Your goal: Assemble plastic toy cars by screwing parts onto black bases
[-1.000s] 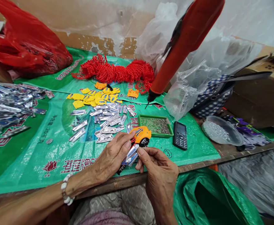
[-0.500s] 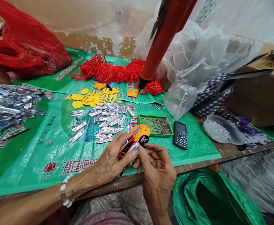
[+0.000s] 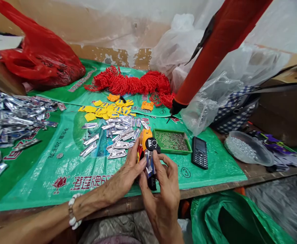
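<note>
The toy (image 3: 146, 137) lies between the fingers: the left hand (image 3: 126, 169) is closed on its left flank, and the right hand's (image 3: 163, 184) thumb and forefinger are clamped about its near end. It looks light and stiff, likely hard plastic. The silver plate (image 3: 150, 162) between the fingertips seems slick and thin; the toy's sides should give surer hold. A tray (image 3: 177, 151) sits just beyond the right fingertips.

An assembly (image 3: 150, 159) sits between left hand (image 3: 126, 169) and right hand (image 3: 165, 188) at the edge of the surface (image 3: 254, 173), loose strips (image 3: 120, 145) behind at left, a tray (image 3: 175, 151), then a phone (image 3: 199, 152), at right. Beyond the strips lie plates (image 3: 113, 109), then netting (image 3: 138, 84).
</note>
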`<state>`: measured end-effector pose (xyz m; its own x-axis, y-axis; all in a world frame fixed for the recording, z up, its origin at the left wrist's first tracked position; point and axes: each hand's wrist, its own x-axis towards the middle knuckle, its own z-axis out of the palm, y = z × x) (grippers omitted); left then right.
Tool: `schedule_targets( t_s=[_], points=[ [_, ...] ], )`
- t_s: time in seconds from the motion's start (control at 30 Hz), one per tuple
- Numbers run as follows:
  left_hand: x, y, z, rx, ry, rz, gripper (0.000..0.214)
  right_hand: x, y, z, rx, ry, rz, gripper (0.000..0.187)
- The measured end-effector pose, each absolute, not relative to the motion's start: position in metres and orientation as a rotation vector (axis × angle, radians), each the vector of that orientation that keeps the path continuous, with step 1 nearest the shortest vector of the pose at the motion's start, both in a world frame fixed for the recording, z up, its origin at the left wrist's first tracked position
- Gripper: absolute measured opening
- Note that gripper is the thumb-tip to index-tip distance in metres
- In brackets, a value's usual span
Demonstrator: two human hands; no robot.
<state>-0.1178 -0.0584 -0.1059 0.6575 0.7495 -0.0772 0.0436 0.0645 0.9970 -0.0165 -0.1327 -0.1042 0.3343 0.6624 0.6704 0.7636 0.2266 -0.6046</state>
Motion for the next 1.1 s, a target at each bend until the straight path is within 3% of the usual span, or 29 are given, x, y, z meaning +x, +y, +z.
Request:
schedule_targets(
  t_s=[0.13, 0.23, 0.33, 0.47, 0.63, 0.8, 0.9, 1.0, 1.1],
  points=[
    [-0.129, -0.059, -0.094, 1.501, 0.690, 0.495, 0.079, 0.022, -0.133, -0.089, -1.399, -1.423, 0.230, 0.054],
    [-0.146, -0.051, -0.082, 1.792, 0.784, 0.415, 0.055, 0.051, -0.133, -0.080, -1.409, -1.337, 0.694, 0.039],
    [-0.161, -0.038, -0.079, 2.307, 0.840, 0.668, 0.044, 0.064, -0.129, -0.080, -1.353, -1.320, 0.974, 0.033],
    [-0.164, -0.025, -0.094, 2.642, 0.570, 0.800, 0.071, 0.059, -0.120, -0.087, -1.250, -1.390, 1.124, 0.034],
    [-0.158, -0.023, -0.111, 2.409, 0.405, 0.598, 0.062, 0.052, -0.123, -0.088, -1.327, -1.547, 0.854, 0.029],
    [-0.156, -0.029, -0.111, 2.320, 0.450, 0.557, 0.059, 0.051, -0.133, -0.085, -1.333, -1.761, 0.205, 0.043],
    [-0.155, -0.030, -0.108, 2.309, 0.449, 0.554, 0.053, 0.050, -0.139, -0.076, -1.332, -1.874, -0.011, 0.050],
    [-0.155, -0.031, -0.107, 2.319, 0.417, 0.576, 0.047, 0.049, -0.147, -0.064, -1.409, -1.797, 0.020, 0.050],
    [-0.155, -0.031, -0.108, 2.324, 0.396, 0.591, 0.046, 0.044, -0.154, -0.057, -1.488, -1.596, 0.341, 0.034]
  ],
)
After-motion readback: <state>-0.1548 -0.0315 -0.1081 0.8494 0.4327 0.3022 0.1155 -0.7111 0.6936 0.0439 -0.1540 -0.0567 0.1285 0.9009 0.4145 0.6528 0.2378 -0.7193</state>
